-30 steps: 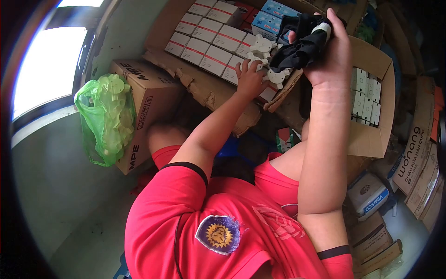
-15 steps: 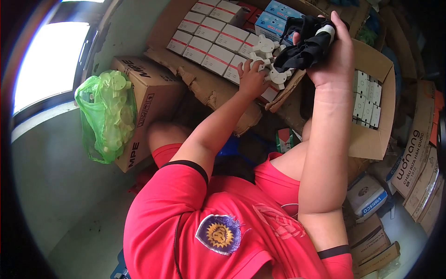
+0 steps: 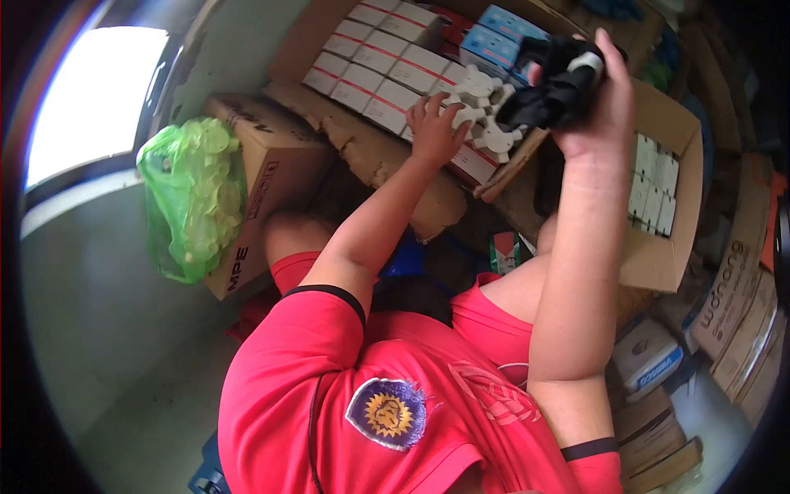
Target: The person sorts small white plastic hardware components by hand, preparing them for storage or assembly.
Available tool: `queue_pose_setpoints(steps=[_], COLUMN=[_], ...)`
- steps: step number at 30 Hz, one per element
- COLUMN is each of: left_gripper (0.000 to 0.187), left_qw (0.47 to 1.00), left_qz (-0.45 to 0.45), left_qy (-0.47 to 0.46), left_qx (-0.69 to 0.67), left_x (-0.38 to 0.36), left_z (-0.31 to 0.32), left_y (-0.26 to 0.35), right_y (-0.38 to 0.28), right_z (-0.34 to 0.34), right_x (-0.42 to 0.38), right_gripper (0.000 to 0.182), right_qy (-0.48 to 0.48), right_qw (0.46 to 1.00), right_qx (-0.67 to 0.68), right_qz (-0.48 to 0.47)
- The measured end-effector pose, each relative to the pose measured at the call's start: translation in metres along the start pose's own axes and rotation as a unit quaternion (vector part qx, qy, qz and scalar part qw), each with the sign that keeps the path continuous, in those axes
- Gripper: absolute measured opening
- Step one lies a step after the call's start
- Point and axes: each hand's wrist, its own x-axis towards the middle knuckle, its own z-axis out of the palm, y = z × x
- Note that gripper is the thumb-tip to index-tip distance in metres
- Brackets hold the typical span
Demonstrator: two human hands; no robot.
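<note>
My left hand is over the white boxes with fingers apart and slightly bent, its fingertips at the edge of a white round junction box. More junction boxes, one with short side spouts, lie loose beside it in an open carton. Raised to the right, my right hand is closed around a black bundle with a white piece on it. What the bundle is made of cannot be made out. Rows of small white boxes with red stripes sit left of my left hand.
Blue boxes stand at the carton's back. Another open carton holds several white switch-like boxes. On the left, a green bag of round fittings leans on a brown carton near a window. Flattened cardboard lies right.
My left hand has drawn slightly back and left over the junction boxes. My right hand still holds the black bundle, which has turned a little. The view has shifted slightly.
</note>
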Motion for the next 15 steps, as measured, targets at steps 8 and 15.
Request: queue_pose_setpoints(steps=[8,15], left_gripper=[0.034,0.014], left_qw=[0.978,0.903], left_qz=[0.116,0.057], left_qy=[0.140,0.409], left_qx=[-0.105,0.119], left_x=[0.038,0.006], left_z=[-0.179,-0.422], left_y=[0.016,-0.087], right_y=[-0.008,0.016], right_z=[-0.003,0.009], right_x=[0.008,0.012], right_gripper=[0.031,0.032], right_qy=[-0.010,0.011], right_qw=[0.999,0.996], right_qx=[-0.033,-0.084], right_qz=[0.013,0.017])
